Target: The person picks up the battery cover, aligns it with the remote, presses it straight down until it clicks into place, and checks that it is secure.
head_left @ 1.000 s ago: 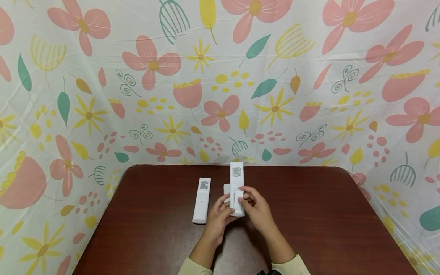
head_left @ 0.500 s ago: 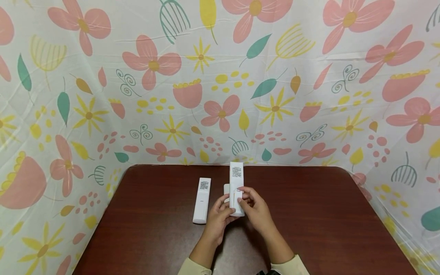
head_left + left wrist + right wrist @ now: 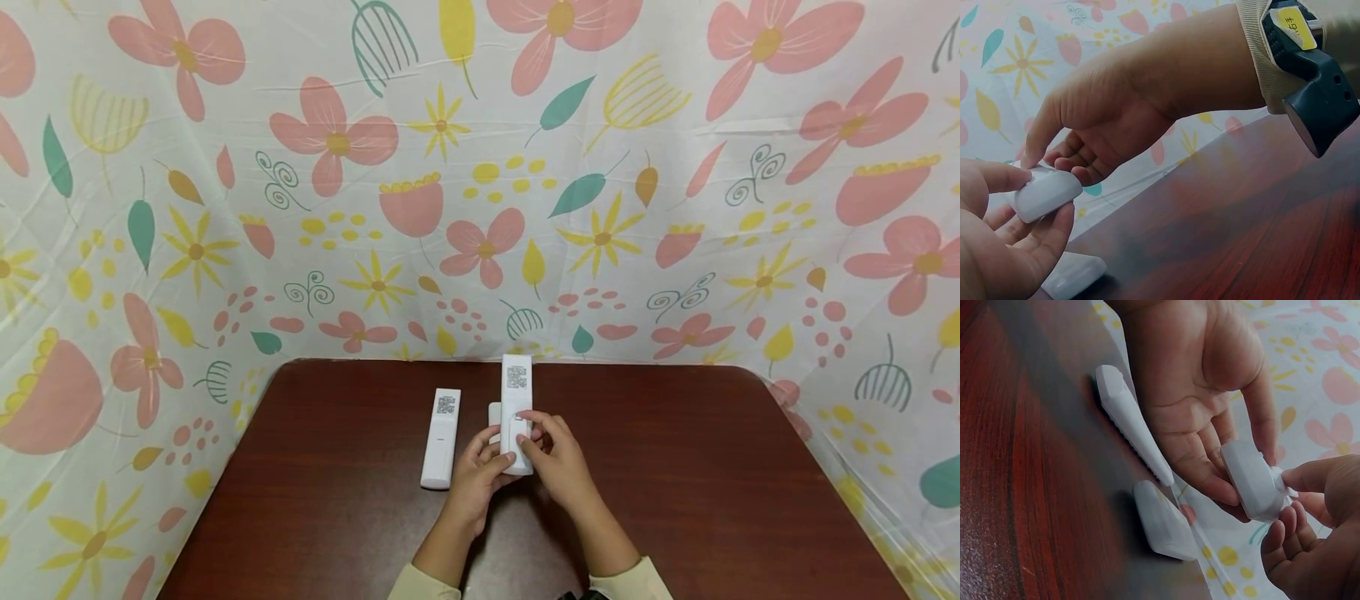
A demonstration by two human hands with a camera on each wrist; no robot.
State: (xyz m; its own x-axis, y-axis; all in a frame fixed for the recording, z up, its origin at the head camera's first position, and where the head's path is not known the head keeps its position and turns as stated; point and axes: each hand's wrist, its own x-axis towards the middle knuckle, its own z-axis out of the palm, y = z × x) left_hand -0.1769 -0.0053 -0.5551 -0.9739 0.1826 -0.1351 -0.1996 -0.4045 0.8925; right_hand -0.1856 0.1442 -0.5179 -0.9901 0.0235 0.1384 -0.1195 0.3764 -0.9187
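Note:
My left hand (image 3: pixel 480 479) grips a white remote control (image 3: pixel 516 392) around its lower end, above the table, with its back and printed label facing up. Its thumb lies on the near end of the back. My right hand (image 3: pixel 561 462) pinches the white battery cover (image 3: pixel 1283 481) on the back of that remote between thumb and forefinger; the right wrist view shows the cover standing slightly proud of the body. Whether batteries lie beneath is hidden. A second white remote (image 3: pixel 440 442) lies back up on the table, left of my hands.
Behind the held remote, a white rounded object (image 3: pixel 494 414) rests on the table, mostly hidden in the head view. The dark red wooden table (image 3: pixel 675 467) ends at a flower-patterned cloth (image 3: pixel 480 167) at the back and sides.
The battery cover has shifted into line over the compartment; the yellow strip seen beside it earlier is now covered. Both hands have stayed nearly in place, with slight right finger movement.

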